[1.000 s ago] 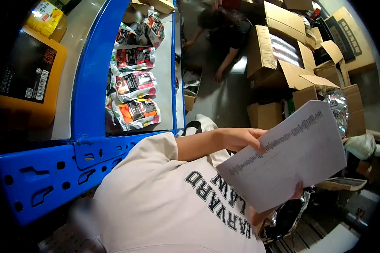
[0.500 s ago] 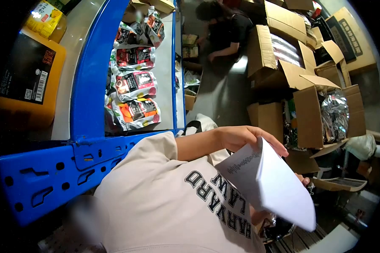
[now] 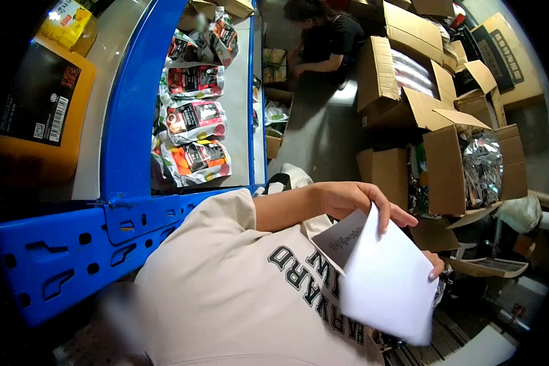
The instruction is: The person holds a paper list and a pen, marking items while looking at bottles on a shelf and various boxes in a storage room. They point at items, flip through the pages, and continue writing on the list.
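Sheets of white paper are in front of my shirt, with the front leaf bent over and blurred at its lower edge. Part of a printed page with small, unreadable text shows behind that leaf. My left hand holds the upper edge, one finger curled over the front and another stretched out past it. At the right edge, my right hand grips the paper with its fingertips; the rest of that hand is hidden behind it.
Beside me is a blue metal shelf with several spouted pouches and an orange container. Open cardboard boxes stand at right, one holding silvery packs. Another person is low down in the aisle.
The front leaf has swung down and left, now facing me more broadly. A left-hand finger has curled over it, and more of my right hand shows. The other person's arm has shifted.
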